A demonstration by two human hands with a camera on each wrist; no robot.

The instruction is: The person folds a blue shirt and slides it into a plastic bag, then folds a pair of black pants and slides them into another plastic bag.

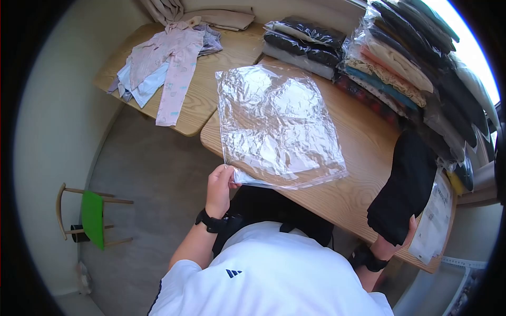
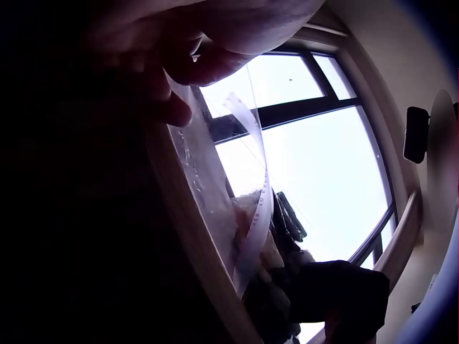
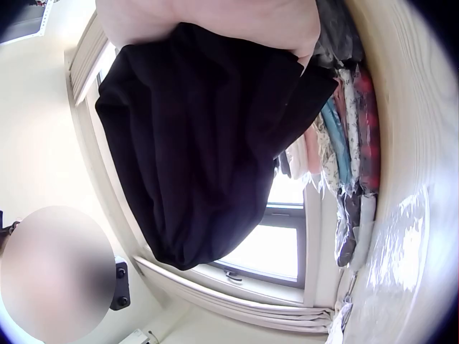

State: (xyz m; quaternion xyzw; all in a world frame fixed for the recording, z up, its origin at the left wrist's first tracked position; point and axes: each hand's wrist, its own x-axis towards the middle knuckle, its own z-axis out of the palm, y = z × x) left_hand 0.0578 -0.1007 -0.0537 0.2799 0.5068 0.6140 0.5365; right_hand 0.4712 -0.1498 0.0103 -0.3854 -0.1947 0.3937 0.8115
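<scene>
A large clear plastic bag (image 1: pixel 279 121) lies flat on the wooden table, its near edge by the person. My left hand (image 1: pixel 218 190) pinches the bag's near left corner at the table's front edge. In the left wrist view a pale printed strip (image 2: pixel 259 193) stands up along the bag's edge. On the right, my right hand (image 1: pixel 410 231) grips a folded black garment (image 1: pixel 403 184) and holds it up near the table's right end. The garment fills the middle of the right wrist view, hanging in folds from the right hand (image 3: pixel 215 25).
Bagged folded clothes (image 1: pixel 303 45) are stacked at the back, with a taller stack (image 1: pixel 390 68) at the right by the window. A pink patterned garment (image 1: pixel 176 68) lies on the left table. Flat clear bags (image 1: pixel 432 226) rest at the right end. A green chair (image 1: pixel 93 218) stands on the floor.
</scene>
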